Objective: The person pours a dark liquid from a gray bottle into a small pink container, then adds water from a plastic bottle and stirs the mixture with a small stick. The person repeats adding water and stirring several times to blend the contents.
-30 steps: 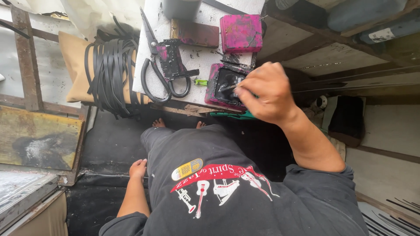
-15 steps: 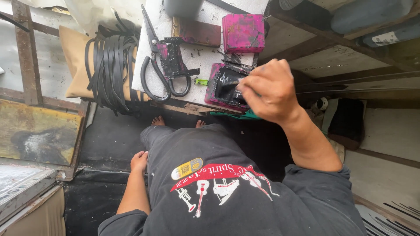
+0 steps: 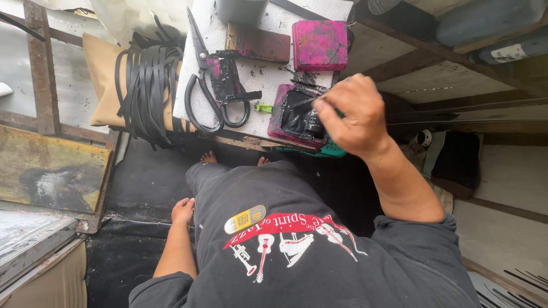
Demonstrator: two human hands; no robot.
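The right hand (image 3: 353,117) has its fingertips pressed together, pinching a thin dark tool (image 3: 306,101) whose tip reaches into the open pink tin (image 3: 295,117). What kind of tool it is cannot be told; only a short dark length shows past the fingers. The tin is rectangular, its pink walls smeared with stain and its inside filled with glossy black paste. It sits at the near edge of the desk (image 3: 268,68), toward the near right corner, partly over a green thing (image 3: 331,151) that juts out beyond that edge.

The left hand (image 3: 183,211) rests loosely curled on the person's knee, below the desk, pinching nothing.

Beyond the tin, at the right edge of the desk, lies its square pink lid (image 3: 319,44). To its left lies a flat dark brown block (image 3: 260,44). Large black-handled scissors (image 3: 208,85) lie along the left side, with a stained black clip (image 3: 225,77) across them. A small green scrap (image 3: 263,108) lies between scissors and tin. The white desk top between these things is bare, though speckled with black. A bundle of black strips (image 3: 147,85) hangs just off the left edge.

Against half a second ago, the right hand has shifted slightly right and off the tin, uncovering more of the paste; the left hand has not moved.
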